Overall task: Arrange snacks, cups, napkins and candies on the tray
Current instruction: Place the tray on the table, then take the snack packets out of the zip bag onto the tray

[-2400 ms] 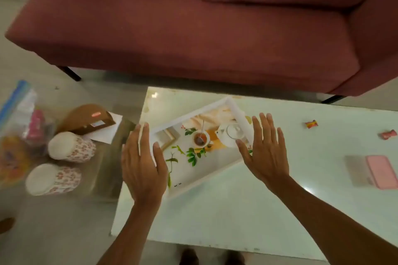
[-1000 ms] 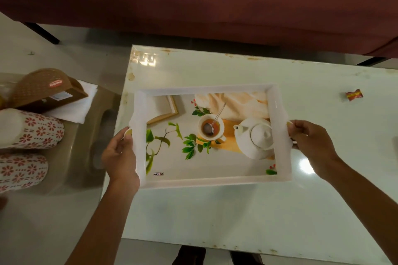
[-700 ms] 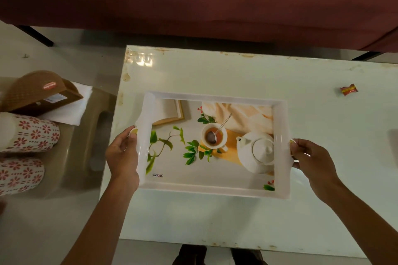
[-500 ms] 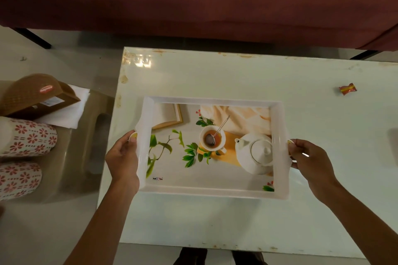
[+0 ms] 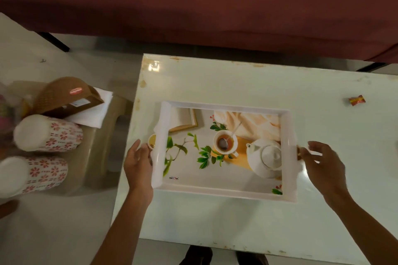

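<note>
head view, single frame.

- tray (image 5: 224, 192): lies flat on the white table (image 5: 237, 79), centre of frame, long side across. nothing loaded; the teapot, cup and leaves are printed on its floor.
- left hand (image 5: 139, 163): against the tray's left handle, lower centre-left, thumb up beside the rim. cannot tell whether the fingers curl under the handle or only rest on it.
- right hand (image 5: 323, 165): centre right, blurred, fingers spread and slack, fingertips at the right handle. reads as released, holding nothing.
- candy (image 5: 356, 100): one wrapped piece, upper right of the table, well apart from the tray.
- cups: upper cup stack (image 5: 49, 133) and lower cup stack (image 5: 36, 173) lie on their sides at the left edge, on a translucent stool (image 5: 103, 140).
- napkins (image 5: 92, 114): white, partly under a brown holder (image 5: 62, 94), upper left.
- snacks: only a blur at the far left edge; not identified.

judgement: tray positioned, loading not begun.

risks:
1. the tray's left end sits near the table's left edge, so a knock while reaching for the stool could push it over.
2. the cup stacks may roll off the stool if nudged.
3. pulling the napkins could drag or tip the holder.
</note>
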Tool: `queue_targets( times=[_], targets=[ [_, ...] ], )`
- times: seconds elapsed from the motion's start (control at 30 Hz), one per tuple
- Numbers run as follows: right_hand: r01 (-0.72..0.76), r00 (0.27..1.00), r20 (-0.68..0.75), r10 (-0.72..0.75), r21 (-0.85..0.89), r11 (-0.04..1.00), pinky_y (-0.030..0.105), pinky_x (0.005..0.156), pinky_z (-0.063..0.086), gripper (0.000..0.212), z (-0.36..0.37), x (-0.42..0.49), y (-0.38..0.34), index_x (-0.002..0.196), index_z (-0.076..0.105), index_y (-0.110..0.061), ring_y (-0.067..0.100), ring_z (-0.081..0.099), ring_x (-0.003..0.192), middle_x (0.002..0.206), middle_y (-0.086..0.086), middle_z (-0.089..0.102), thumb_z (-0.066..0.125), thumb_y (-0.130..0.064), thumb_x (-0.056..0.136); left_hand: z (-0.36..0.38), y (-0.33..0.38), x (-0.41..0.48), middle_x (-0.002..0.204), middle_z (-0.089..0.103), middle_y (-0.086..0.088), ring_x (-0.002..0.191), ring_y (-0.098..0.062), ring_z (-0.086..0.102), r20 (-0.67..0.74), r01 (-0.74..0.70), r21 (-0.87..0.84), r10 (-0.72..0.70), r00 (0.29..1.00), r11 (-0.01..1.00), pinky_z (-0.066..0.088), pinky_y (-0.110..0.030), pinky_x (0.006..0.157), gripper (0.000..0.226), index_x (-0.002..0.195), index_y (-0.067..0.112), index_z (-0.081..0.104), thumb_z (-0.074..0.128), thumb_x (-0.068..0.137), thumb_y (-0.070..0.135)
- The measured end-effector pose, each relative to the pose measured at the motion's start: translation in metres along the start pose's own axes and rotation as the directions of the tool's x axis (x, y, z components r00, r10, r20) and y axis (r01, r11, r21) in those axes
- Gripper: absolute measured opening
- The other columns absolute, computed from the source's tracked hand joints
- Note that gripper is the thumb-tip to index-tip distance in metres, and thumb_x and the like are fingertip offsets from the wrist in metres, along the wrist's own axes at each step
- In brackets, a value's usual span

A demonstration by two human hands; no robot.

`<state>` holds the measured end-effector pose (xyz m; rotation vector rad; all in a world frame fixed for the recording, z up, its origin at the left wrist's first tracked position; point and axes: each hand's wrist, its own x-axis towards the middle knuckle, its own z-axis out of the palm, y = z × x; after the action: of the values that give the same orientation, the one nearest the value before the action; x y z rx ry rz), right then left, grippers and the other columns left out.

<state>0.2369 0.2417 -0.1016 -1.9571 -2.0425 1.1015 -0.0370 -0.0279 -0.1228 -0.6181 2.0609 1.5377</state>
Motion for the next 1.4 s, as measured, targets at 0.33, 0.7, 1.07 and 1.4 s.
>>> queue_targets(
  times=[0.33, 0.7, 1.07, 1.4],
  targets=[
    [0.163, 0.986, 0.05, -0.162, -0.024, 0.986, 0.03, 0.08, 0.049, 0.018, -0.005, -0.073, -0.059, 0.11, 0.06, -0.033, 0.022, 0.069, 0.089, 0.114, 0.007, 0.066, 0.064, -0.029, 0.092, -0.088, -0.026, -0.066, 0.105, 0.073, -0.008, 0.091, -0.024, 0.071, 0.084, -0.005, -0.059, 0.01, 0.996, 0.998, 0.055, -0.03, 0.075, 0.017, 0.105, 0.02, 0.069, 0.059, 0.097, 0.01],
    [0.193, 0.96, 0.172, -0.22, 0.16, 0.968, 0.006, 0.069, 0.043, 0.016, 0.02, -0.159, -0.109, 0.096, 0.071, -0.027, 0.015, 0.065, 0.083, 0.105, 0.012, 0.07, 0.07, -0.014, 0.089, -0.162, -0.014, -0.142, 0.084, 0.079, -0.007, 0.067, -0.012, 0.072, 0.181, -0.046, -0.004, 0.046, 0.982, 0.999, 0.052, -0.017, 0.064, 0.014, 0.098, 0.01, 0.074, 0.061, 0.095, 0.006],
    [0.376, 0.81, 0.33, -0.486, 0.343, 0.861, 0.001, 0.061, 0.045, 0.037, 0.068, -0.258, -0.179, 0.079, 0.07, -0.04, -0.008, 0.062, 0.087, 0.097, -0.016, 0.068, 0.074, -0.003, 0.083, -0.215, 0.053, -0.158, 0.083, 0.08, 0.001, 0.076, -0.014, 0.076, -0.107, -0.275, -0.071, 0.267, 0.958, 0.959, 0.056, -0.017, 0.066, 0.024, 0.094, 0.018, 0.074, 0.06, 0.092, -0.001],
    [0.468, 0.664, 0.401, -0.631, 0.435, 0.769, 0.005, 0.068, 0.048, 0.026, 0.112, -0.323, -0.297, 0.088, 0.073, -0.036, -0.001, 0.064, 0.092, 0.099, -0.023, 0.066, 0.068, -0.01, 0.088, -0.278, 0.175, -0.113, 0.109, 0.07, -0.005, 0.101, -0.015, 0.064, -0.192, -0.64, 0.634, 0.89, 0.413, 0.434, 0.043, -0.009, 0.092, 0.027, 0.106, 0.016, 0.075, 0.059, 0.088, 0.028]
  ],
)
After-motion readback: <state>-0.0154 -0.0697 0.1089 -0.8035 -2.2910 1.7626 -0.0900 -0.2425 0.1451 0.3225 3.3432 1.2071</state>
